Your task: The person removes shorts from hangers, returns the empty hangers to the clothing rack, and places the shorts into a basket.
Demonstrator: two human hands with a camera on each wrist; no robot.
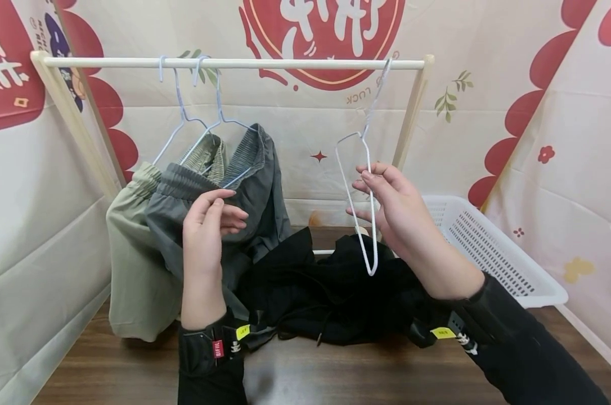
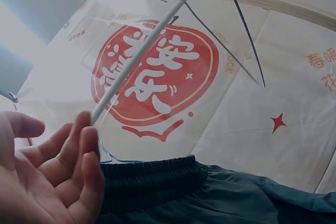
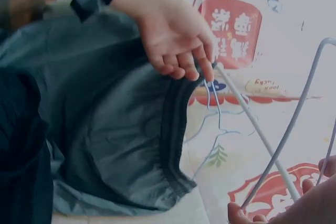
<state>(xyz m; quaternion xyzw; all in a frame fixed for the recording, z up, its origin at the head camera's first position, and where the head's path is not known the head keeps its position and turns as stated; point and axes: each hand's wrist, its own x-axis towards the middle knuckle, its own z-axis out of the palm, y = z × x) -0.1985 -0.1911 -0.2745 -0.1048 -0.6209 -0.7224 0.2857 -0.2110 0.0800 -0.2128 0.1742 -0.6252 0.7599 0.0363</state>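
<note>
My right hand (image 1: 407, 214) holds a white wire hanger (image 1: 372, 236) between thumb and fingers, low on one side. The hanger's hook is up at the right end of the rail (image 1: 305, 63). My left hand (image 1: 204, 236) holds nothing; its fingers are loosely bent in front of the grey trousers (image 1: 265, 185). Those trousers hang by their elastic waistband from a blue wire hanger (image 1: 218, 101). Beside them, light green trousers (image 1: 138, 253) hang on another hanger (image 1: 180, 101). Below the right hand a black garment (image 1: 331, 298) lies bunched up, a drawstring showing.
A white perforated basket (image 1: 488, 253) stands at the right behind my right forearm. The rail's wooden posts (image 1: 77, 124) slope down on both sides. Printed cloth (image 1: 305, 140) walls the back and sides. The tabletop (image 1: 305, 377) is dark wood.
</note>
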